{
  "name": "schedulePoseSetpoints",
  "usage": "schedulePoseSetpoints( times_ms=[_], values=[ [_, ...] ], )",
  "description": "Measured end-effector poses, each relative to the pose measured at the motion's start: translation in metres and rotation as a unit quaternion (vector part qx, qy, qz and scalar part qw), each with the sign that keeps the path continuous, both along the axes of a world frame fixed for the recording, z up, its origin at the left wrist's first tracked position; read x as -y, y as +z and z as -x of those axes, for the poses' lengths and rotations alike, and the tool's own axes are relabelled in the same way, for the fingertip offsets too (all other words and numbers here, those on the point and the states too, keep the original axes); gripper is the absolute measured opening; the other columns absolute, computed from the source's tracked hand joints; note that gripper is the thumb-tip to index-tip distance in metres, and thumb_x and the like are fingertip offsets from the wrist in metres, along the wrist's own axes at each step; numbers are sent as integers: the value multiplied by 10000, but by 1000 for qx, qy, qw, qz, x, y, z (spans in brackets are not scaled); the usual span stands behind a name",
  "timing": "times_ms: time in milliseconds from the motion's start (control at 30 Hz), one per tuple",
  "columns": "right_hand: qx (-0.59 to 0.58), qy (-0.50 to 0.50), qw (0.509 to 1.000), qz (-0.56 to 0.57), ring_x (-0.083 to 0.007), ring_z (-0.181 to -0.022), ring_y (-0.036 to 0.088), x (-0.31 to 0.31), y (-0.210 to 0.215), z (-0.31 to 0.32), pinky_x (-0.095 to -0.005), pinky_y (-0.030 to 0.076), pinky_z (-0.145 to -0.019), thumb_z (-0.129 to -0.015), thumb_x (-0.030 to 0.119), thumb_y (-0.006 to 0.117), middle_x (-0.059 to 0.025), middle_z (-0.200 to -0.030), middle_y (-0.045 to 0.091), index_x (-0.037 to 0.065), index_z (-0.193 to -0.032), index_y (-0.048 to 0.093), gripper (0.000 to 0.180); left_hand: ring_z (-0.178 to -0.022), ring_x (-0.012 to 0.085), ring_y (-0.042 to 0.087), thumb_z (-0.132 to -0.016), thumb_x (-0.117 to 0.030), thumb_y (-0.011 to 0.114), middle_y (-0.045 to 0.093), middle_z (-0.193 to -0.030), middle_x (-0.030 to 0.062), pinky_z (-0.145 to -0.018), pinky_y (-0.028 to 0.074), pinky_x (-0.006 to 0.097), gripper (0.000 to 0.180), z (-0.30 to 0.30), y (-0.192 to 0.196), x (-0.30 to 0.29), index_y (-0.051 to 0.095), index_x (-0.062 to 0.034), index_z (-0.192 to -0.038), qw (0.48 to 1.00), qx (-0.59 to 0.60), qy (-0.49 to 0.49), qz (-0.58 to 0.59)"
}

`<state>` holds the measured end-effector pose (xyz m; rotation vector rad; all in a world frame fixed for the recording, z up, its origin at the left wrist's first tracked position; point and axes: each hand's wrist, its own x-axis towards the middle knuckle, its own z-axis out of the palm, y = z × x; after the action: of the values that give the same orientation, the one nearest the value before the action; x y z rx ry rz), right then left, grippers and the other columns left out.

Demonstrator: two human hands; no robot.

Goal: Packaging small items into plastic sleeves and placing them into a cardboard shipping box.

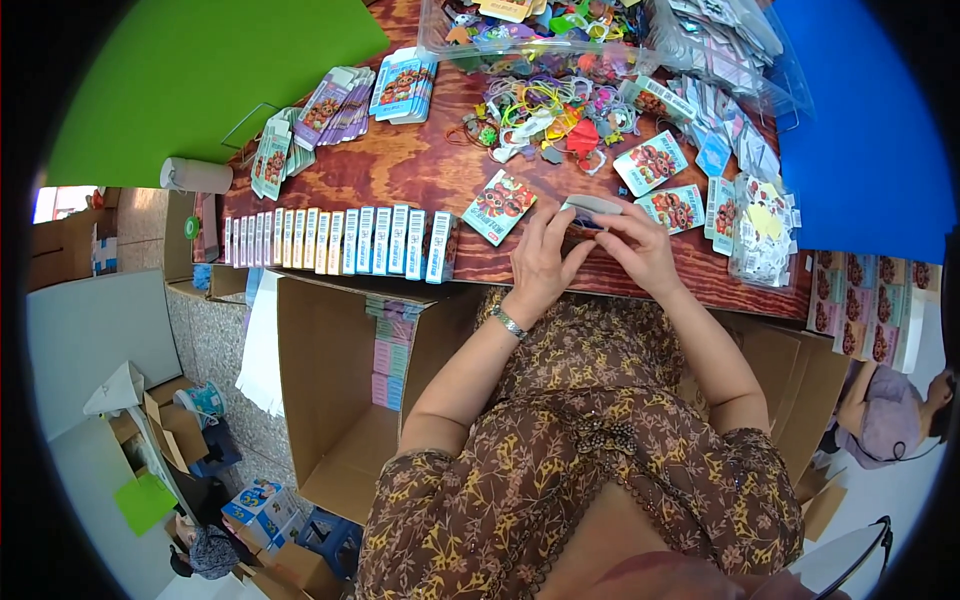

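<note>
Near the table's front edge, both hands grip a small card box (592, 205) between them. Its pale end flap stands up and the inside looks dark. My left hand (545, 258) holds it with bent fingers at the left side; my right hand (642, 250) has thumb and fingers at its right side and opening. A printed green-white box (499, 207) lies flat just left of the hands. More such boxes, a tilted one (650, 162) and one below it (671, 208), lie beyond my right hand. My fingers hide most of the held box.
Upright filled boxes (345, 240) form a long row along the front left edge. Flattened boxes (335, 105) lie behind them. Colourful cords and trinkets (560, 115) are heaped beyond my hands, before a clear plastic bin (430, 40). A bag of small cards (765, 235) sits right; a carton (330, 400) stands below left.
</note>
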<state>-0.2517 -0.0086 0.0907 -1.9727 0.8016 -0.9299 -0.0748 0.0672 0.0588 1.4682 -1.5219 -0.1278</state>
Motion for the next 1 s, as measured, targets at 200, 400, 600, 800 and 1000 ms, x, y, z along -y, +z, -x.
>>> schedulePoseSetpoints(
  times_ms=[200,400,600,800,1000],
  values=[
    [4,97,975,-199,-164,-1090,642,18,2,12,-303,503,-919,-928,73,720,-97,-1229,679,53,-1185,738,258,-1123,375,628,-858,-157,790,597,-1279,164,-876,547,437,454,-26,21,-3,601,-64,-1261,994,-10,-106,-39],
    [-21,186,970,-155,-171,-1130,630,31,32,15,-320,503,-951,-971,79,649,-99,-1258,680,27,-1147,730,202,-1187,344,646,-926,-7,675,645,-1304,184,-948,542,397,245,-31,16,-7,691,-29,-1170,972,-143,-171,-71],
    [-88,124,963,-223,-51,-847,596,39,39,1,-249,484,-751,-1046,171,572,16,-1009,647,28,-1110,701,203,-1103,318,690,-905,9,701,694,-1214,165,-914,560,378,246,-30,18,-4,719,-31,-1147,976,-137,-159,-49],
    [-102,122,982,-105,-119,-828,617,28,59,-3,-273,484,-731,-963,95,663,-30,-957,661,41,-1108,714,162,-1071,214,694,-895,30,731,700,-1186,141,-855,584,323,298,-30,4,-7,641,-5,-1177,972,-170,-159,-35],
    [-159,91,956,227,-257,-891,627,17,53,-11,-355,525,-741,-848,56,720,-72,-989,659,77,-1120,725,273,-1109,217,695,-902,43,719,659,-1289,171,-953,591,340,401,-27,3,-7,477,25,-1221,941,-279,-173,-77]
  ],
)
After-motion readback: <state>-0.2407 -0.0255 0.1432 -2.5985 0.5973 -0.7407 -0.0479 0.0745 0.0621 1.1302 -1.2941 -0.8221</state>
